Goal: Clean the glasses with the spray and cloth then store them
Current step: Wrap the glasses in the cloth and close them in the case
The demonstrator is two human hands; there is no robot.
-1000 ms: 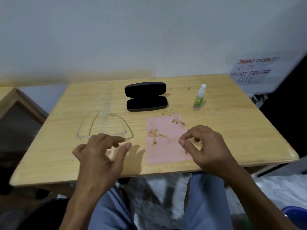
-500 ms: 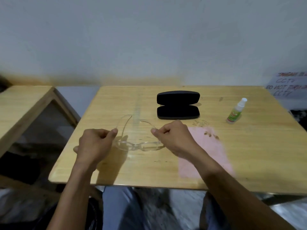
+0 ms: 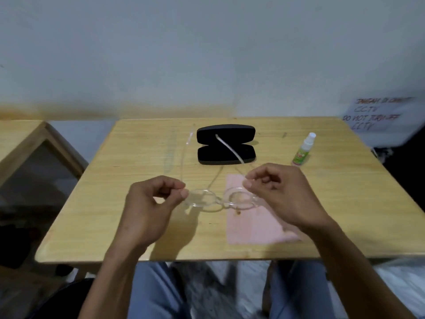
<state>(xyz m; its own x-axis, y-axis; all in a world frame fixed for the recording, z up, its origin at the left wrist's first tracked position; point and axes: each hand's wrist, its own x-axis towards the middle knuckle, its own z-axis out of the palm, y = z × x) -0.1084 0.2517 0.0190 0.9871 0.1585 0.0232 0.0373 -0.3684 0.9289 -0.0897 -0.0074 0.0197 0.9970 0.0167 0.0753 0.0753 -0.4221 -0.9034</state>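
From the head camera, both hands hold a pair of clear-framed glasses (image 3: 220, 200) just above the wooden desk (image 3: 128, 171). The left hand (image 3: 151, 203) pinches the left end of the frame, its thumb and forefinger pressed together on it and the other fingers (image 3: 169, 184) curled in. The right hand (image 3: 279, 194) pinches the right end the same way, its fingers clamped on the frame near the hinge. The lenses face the person and the two arms of the glasses are unfolded, pointing away toward the wall; one of them shows as a pale line across the case behind.

That black glasses case (image 3: 226, 144) lies open near the far middle of the desk. A pink cloth (image 3: 255, 224) lies flat on the desk under the right hand and the right lens, with a few brown marks on it. A small spray bottle (image 3: 303, 150) with a white top and green label stands upright to the right of the case, well apart from the hands.

A paper notice (image 3: 377, 113) with handwriting hangs on the wall at the right. A second wooden desk (image 3: 20, 137) stands to the left.
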